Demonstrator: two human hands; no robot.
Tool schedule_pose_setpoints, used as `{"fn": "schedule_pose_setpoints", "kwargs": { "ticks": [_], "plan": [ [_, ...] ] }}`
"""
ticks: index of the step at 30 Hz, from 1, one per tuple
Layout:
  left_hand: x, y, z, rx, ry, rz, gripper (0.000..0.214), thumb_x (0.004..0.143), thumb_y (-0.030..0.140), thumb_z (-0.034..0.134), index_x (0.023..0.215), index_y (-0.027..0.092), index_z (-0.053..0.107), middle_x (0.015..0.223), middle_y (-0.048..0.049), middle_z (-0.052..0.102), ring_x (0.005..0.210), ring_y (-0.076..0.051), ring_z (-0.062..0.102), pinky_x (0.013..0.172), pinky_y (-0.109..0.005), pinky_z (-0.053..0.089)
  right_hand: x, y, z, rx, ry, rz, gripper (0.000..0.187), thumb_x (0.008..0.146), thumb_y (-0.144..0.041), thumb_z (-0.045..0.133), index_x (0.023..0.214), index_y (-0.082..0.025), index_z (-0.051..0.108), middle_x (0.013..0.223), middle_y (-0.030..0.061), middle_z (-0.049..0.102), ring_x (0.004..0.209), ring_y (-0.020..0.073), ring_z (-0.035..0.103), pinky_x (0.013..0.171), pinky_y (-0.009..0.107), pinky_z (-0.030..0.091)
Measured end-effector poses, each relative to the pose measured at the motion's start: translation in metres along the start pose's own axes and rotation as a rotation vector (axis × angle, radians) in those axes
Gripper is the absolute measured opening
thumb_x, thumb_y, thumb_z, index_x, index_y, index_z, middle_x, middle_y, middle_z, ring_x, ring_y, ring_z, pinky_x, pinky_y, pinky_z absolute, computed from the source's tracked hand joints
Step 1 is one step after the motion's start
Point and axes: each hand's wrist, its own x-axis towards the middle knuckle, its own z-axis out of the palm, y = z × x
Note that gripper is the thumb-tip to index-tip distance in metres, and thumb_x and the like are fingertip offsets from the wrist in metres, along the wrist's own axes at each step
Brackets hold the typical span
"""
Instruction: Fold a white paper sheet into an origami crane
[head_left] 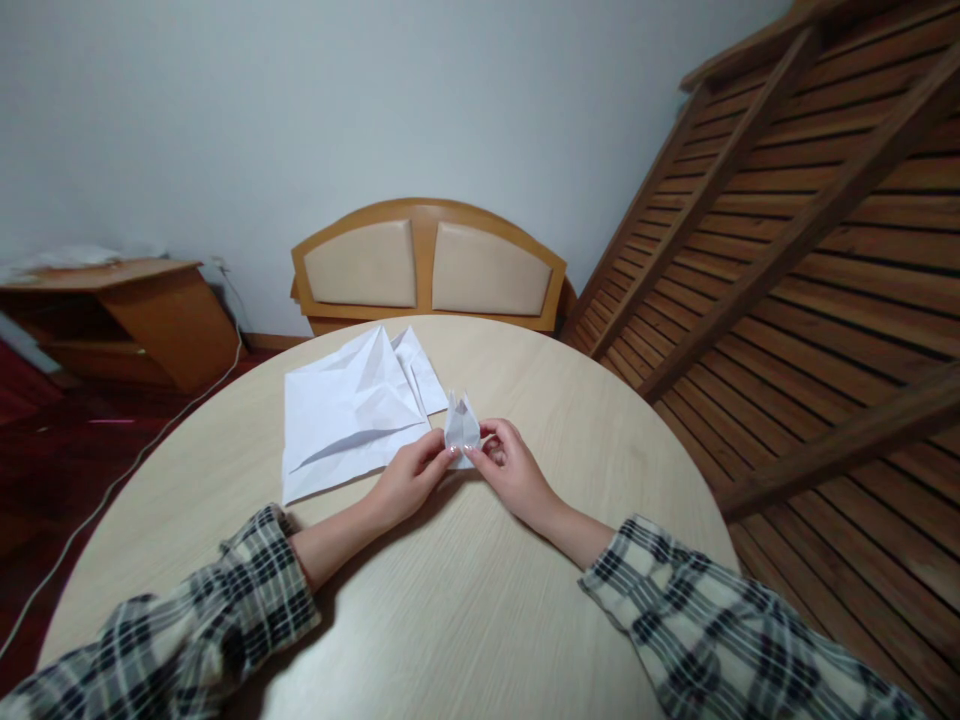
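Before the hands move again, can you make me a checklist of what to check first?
1. Left hand on the small paper: ok, pinching its lower left.
2. Right hand on it too: ok, pinching its lower right.
3. Small paper's tips sticking up: ok, above both thumbs.
4. Its creases even: cannot tell, too small to see.
5. Big paper well away from the left hand: not ok, it's right beside it.

We see a round table (480, 620) with a light wood-like top, a big white paper (330, 405) full of folds on its far left part, a smaller white paper (426, 375) close by the big one's right side.
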Motion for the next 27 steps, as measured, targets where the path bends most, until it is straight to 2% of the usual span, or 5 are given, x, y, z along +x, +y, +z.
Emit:
{"fn": "schedule_pose_setpoints", "kwargs": {
  "ticks": [2,6,13,23,27],
  "plan": [
    [0.000,-0.003,0.000,0.025,0.006,-0.012,0.025,0.097,0.036,0.045,0.097,0.017,0.062,0.091,-0.0058,0.069,0.086,-0.020,0.062,0.079,-0.034,0.049,0.000,0.002,0.000,-0.032,-0.012,-0.013,0.029,0.088,-0.037,0.062,0.111,-0.020,0.058,0.112,0.0097,0.056,0.086,0.0165,0.059,0.070,0.031,0.053],
    [-0.002,-0.006,0.000,0.081,0.027,-0.025,0.028,0.098,0.039,0.045,0.089,0.017,0.061,0.081,-0.0036,0.066,0.079,-0.018,0.059,0.073,-0.031,0.047,0.000,-0.003,-0.002,-0.058,-0.130,-0.079,0.022,0.095,-0.037,0.054,0.097,-0.018,0.065,0.107,0.0104,0.057,0.099,0.0202,0.058,0.079,0.034,0.054],
    [-0.003,-0.003,-0.002,0.085,0.070,-0.026,0.024,0.093,0.034,0.052,0.081,0.017,0.062,0.073,-0.0012,0.065,0.067,-0.015,0.057,0.064,-0.028,0.045,0.000,-0.009,-0.004,-0.058,-0.048,-0.067,0.017,0.087,-0.029,0.065,0.101,-0.019,0.066,0.101,0.0077,0.060,0.086,0.0170,0.059,0.068,0.030,0.053],
    [-0.003,-0.002,-0.003,0.038,0.160,-0.017,0.016,0.087,0.034,0.060,0.084,0.019,0.057,0.079,-0.0023,0.065,0.073,-0.016,0.060,0.068,-0.031,0.047,-0.001,-0.014,-0.005,-0.032,-0.030,-0.005,0.014,0.083,-0.032,0.067,0.081,-0.020,0.059,0.076,0.0009,0.063,0.070,0.0151,0.058,0.066,0.030,0.049],
    [-0.002,-0.005,-0.001,-0.109,0.191,-0.058,0.032,0.084,0.034,0.065,0.107,0.020,0.047,0.071,0.0041,0.058,0.064,-0.014,0.056,0.062,-0.026,0.044,-0.001,-0.016,-0.004,-0.005,-0.032,-0.004,0.018,0.082,-0.032,0.068,0.075,-0.020,0.056,0.071,-0.0007,0.060,0.067,0.0142,0.056,0.063,0.028,0.047]
  ]
}}
